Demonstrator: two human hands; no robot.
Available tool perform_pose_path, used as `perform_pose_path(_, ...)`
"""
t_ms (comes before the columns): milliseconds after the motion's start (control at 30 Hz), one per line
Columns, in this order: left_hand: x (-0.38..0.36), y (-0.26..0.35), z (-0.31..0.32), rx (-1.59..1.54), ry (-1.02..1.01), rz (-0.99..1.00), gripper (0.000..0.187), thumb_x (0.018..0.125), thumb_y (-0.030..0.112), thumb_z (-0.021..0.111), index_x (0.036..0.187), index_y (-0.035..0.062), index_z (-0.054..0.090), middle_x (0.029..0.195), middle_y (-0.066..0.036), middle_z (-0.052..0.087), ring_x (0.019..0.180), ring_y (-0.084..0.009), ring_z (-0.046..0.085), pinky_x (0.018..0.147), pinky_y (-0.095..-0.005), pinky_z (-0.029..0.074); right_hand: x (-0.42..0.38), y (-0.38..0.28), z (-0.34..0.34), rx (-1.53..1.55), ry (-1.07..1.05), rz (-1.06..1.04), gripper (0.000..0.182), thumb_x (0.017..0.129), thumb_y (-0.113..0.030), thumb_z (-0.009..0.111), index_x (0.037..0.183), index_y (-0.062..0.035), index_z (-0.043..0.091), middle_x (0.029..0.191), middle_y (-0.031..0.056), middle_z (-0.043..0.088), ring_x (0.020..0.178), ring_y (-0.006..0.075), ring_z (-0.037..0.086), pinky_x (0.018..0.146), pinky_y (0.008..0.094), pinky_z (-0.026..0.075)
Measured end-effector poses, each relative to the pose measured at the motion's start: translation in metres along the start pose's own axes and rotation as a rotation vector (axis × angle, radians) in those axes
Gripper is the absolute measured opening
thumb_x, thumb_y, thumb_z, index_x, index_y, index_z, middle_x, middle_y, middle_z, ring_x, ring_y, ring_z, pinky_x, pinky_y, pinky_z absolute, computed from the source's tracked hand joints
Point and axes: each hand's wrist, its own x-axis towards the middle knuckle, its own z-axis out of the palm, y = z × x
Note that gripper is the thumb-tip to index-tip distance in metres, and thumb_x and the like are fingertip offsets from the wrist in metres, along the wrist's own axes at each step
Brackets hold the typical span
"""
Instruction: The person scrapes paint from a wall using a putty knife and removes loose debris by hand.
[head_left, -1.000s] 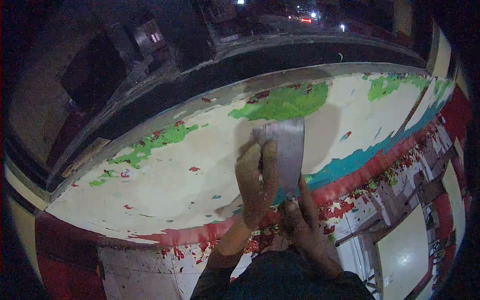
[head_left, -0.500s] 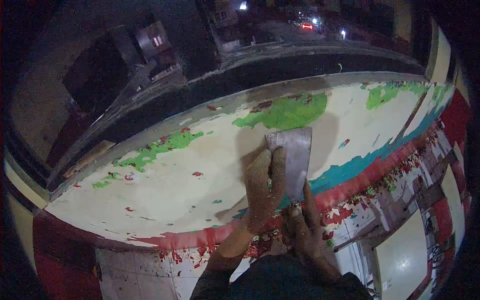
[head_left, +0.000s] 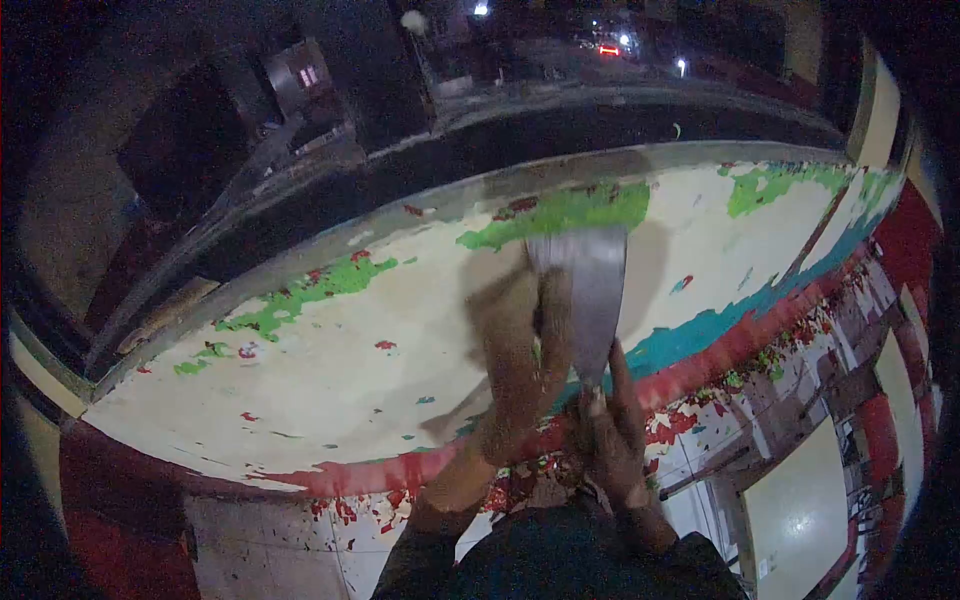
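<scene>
A wide metal scraper (head_left: 590,275) lies with its blade edge against a pale wall surface (head_left: 370,370), at the lower border of a green paint patch (head_left: 590,212). My right hand (head_left: 612,440) is closed round the scraper's handle below the blade. On the blade's left side my left hand (head_left: 525,345) presses with its fingers along the metal. The blade looks slightly blurred. Smaller green patches and red flecks mark the pale surface on both sides.
A grey ledge (head_left: 460,190) runs above the pale surface, with a dark opening and distant lights beyond. A red band (head_left: 400,473) and a teal strip (head_left: 690,340) edge the surface below. Paint flakes litter the tiled floor (head_left: 270,545). A pale panel (head_left: 800,510) stands lower right.
Both hands and the scraper have moved up a little, and the blade edge now reaches into the lower part of the green patch. Less green shows above the blade.
</scene>
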Motion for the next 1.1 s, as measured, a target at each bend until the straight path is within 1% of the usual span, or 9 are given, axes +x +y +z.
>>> perform_pose_path(100, -0.022, -0.009, 0.006, 0.081, -0.093, -0.153, 0.01, 0.082, 0.007, 0.054, 0.078, -0.0014, 0.054, 0.07, -0.012, 0.051, 0.069, -0.0251, 0.049, 0.06, -0.033, 0.039, -0.006, 0.025, -0.013, -0.029, 0.009, -0.054, 0.059, 0.09, -0.02, 0.043, 0.137, -0.0036, 0.013, 0.067, -0.0006, 0.046, 0.051, 0.0055, 0.041, 0.044, 0.0191, 0.034)
perform_pose_path(133, -0.023, -0.021, 0.021, 0.015, 0.216, 0.219, 0.01, 0.082, 0.008, 0.055, 0.079, -0.0016, 0.055, 0.071, -0.012, 0.051, 0.066, -0.0239, 0.048, 0.057, -0.0322, 0.038, -0.004, 0.021, -0.012, -0.037, 0.014, -0.044, 0.058, 0.09, -0.02, 0.043, 0.137, -0.0035, 0.013, 0.067, -0.0005, 0.046, 0.052, 0.0054, 0.041, 0.044, 0.0192, 0.034)
perform_pose_path(300, 0.0, 0.007, 0.003, -0.03, -0.063, -0.096, 0.013, 0.082, 0.01, 0.056, 0.081, -0.0017, 0.052, 0.074, -0.013, 0.05, 0.066, -0.0249, 0.045, 0.058, -0.035, 0.037, 0.001, 0.01, -0.004, 0.057, 0.007, -0.066, 0.057, 0.089, -0.02, 0.044, 0.136, -0.0013, 0.016, 0.068, 0.0, 0.048, 0.052, 0.0054, 0.042, 0.045, 0.0194, 0.035)
perform_pose_path(367, -0.013, -0.003, 0.003, 0.007, -0.172, -0.145, 0.013, 0.083, 0.011, 0.055, 0.081, -0.0015, 0.052, 0.074, -0.013, 0.05, 0.068, -0.0268, 0.046, 0.062, -0.0359, 0.038, -0.004, 0.022, -0.016, -0.121, 0.03, -0.071, 0.057, 0.089, -0.019, 0.044, 0.135, 0.0, 0.016, 0.071, 0.0013, 0.05, 0.053, 0.0066, 0.043, 0.046, 0.0211, 0.036)
perform_pose_path(467, -0.009, 0.003, 0.013, 0.022, 0.08, -0.057, 0.014, 0.083, 0.012, 0.055, 0.077, -0.0011, 0.053, 0.071, -0.013, 0.049, 0.066, -0.0275, 0.045, 0.063, -0.0369, 0.037, -0.004, 0.006, -0.012, -0.136, 0.051, 0.031, 0.056, 0.089, -0.019, 0.044, 0.135, 0.0014, 0.018, 0.075, 0.0038, 0.053, 0.056, 0.009, 0.045, 0.05, 0.0245, 0.039)
perform_pose_path(567, -0.009, -0.002, 0.011, 0.02, 0.09, 0.038, 0.017, 0.083, 0.013, 0.055, 0.074, -0.0007, 0.053, 0.069, -0.012, 0.048, 0.065, -0.028, 0.045, 0.063, -0.0371, 0.037, -0.006, 0.006, -0.018, -0.193, 0.029, 0.018, 0.056, 0.088, -0.019, 0.044, 0.135, 0.0011, 0.019, 0.076, 0.0051, 0.054, 0.057, 0.01, 0.046, 0.051, 0.0262, 0.04)
perform_pose_path(867, -0.009, 0.007, 0.012, -0.144, -0.015, -0.171, 0.017, 0.083, 0.012, 0.053, 0.071, -0.0003, 0.053, 0.061, -0.01, 0.045, 0.057, -0.0232, 0.043, 0.057, -0.034, 0.037, -0.012, -0.005, -0.015, -0.013, 0.013, 0.126, 0.059, 0.088, -0.018, 0.043, 0.137, -0.0022, 0.014, 0.069, 0.0011, 0.048, 0.053, 0.0061, 0.041, 0.046, 0.0212, 0.034)
perform_pose_path(1067, 0.003, -0.005, 0.021, 0.02, 0.155, 0.091, 0.02, 0.085, 0.012, 0.051, 0.069, -0.0001, 0.048, 0.061, -0.009, 0.045, 0.057, -0.0202, 0.043, 0.055, -0.0338, 0.035, 0.002, -0.009, -0.008, -0.001, -0.004, 0.034, 0.057, 0.089, -0.016, 0.042, 0.137, -0.0031, 0.013, 0.069, 0.0008, 0.047, 0.053, 0.0061, 0.039, 0.046, 0.0212, 0.033)
perform_pose_path(1100, 0.0, -0.004, 0.019, -0.029, 0.086, 0.012, 0.02, 0.085, 0.013, 0.051, 0.07, -0.0002, 0.049, 0.062, -0.01, 0.046, 0.058, -0.0202, 0.044, 0.055, -0.0339, 0.035, 0.004, -0.013, -0.006, 0.026, -0.017, 0.011, 0.057, 0.089, -0.016, 0.041, 0.137, -0.0033, 0.013, 0.07, 0.0008, 0.046, 0.053, 0.0062, 0.039, 0.046, 0.0209, 0.033)
